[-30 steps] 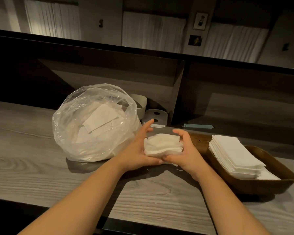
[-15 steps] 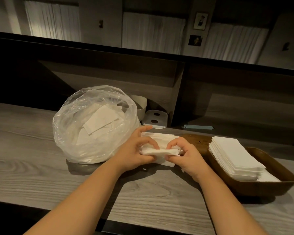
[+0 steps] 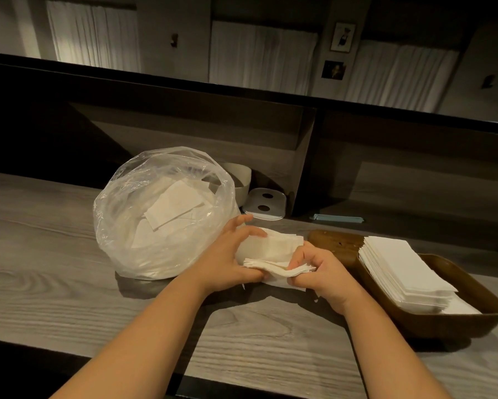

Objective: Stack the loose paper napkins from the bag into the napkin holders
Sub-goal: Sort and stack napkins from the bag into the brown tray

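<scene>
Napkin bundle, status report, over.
Left hand and right hand both grip napkin bundle above counter. Holder part-filled. Path clear.

I hold a small bundle of white paper napkins [image 3: 273,254], its edges uneven and fanned, just right of the clear plastic bag [image 3: 161,217]. The bag sits bulging on the counter, loose napkins lying askew inside. Further right, the brown wooden napkin holder [image 3: 472,295] carries a neat, slightly tilted stack of napkins [image 3: 397,266].

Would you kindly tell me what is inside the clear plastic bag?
Loose white napkins lie jumbled inside the plastic bag; its crinkled film blurs the lower ones, so their number is hidden.
</scene>
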`<state>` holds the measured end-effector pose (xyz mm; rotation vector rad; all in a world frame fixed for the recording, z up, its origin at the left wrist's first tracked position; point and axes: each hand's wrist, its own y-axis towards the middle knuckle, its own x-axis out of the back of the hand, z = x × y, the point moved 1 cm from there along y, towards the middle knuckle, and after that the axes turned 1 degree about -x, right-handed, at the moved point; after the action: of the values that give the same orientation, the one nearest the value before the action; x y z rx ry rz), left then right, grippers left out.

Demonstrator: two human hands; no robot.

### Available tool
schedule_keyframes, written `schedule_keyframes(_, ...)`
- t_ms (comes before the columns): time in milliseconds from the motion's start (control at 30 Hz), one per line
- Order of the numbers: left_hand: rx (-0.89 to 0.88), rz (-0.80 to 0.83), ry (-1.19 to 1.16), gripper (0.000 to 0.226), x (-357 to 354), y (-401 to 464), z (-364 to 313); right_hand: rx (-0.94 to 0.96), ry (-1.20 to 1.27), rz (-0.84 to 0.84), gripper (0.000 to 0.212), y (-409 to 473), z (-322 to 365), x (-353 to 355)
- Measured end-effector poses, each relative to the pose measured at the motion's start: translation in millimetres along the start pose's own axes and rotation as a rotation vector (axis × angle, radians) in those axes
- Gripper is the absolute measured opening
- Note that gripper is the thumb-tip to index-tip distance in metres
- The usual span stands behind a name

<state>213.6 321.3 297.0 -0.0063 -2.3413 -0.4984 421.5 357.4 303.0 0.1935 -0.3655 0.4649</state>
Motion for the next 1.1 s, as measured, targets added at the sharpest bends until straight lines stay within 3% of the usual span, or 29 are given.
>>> schedule_keyframes(167, 0.000, 0.067, -0.047, 0.088, 3.4, -4.8, -1.4, -0.020, 0.000, 0.009, 0.029, 2.1, -6.1, 1.2)
schedule_keyframes(300, -0.032, 0.123, -0.085, 0.104, -0.7, -3.1, -4.3, 0.044, -0.013, 0.030, 0.097, 8.1, -8.9, -2.5)
schedule_keyframes(367, -0.053, 0.131, -0.100, 0.105, -3.0, -2.9, -4.3, 0.036, 0.001, -0.008, 0.116, 10.8, -9.5, -5.3)
schedule_keyframes(433, -0.050, 0.089, -0.097, 0.098, -2.7, -3.4, -1.3, 0.057, 0.011, -0.031, 0.110, 9.9, -9.1, -6.0)
schedule_keyframes(600, 0.076, -0.084, -0.202, 0.074, 1.8, -4.0, 14.1, 0.082, -0.030, -0.044, 0.072, 5.8, -9.0, -4.5)
schedule_keyframes(833, 0.060, -0.140, -0.117, 0.031, 5.2, -3.8, 9.2, 0.038, 0.073, -0.080, 0.101, 9.0, -7.6, -4.1)
schedule_keyframes(1100, 0.006, -0.003, -0.161, 0.023, 4.0, -8.2, 2.3, 0.004, 0.083, -0.067, 0.104, 11.3, -6.1, -4.8)
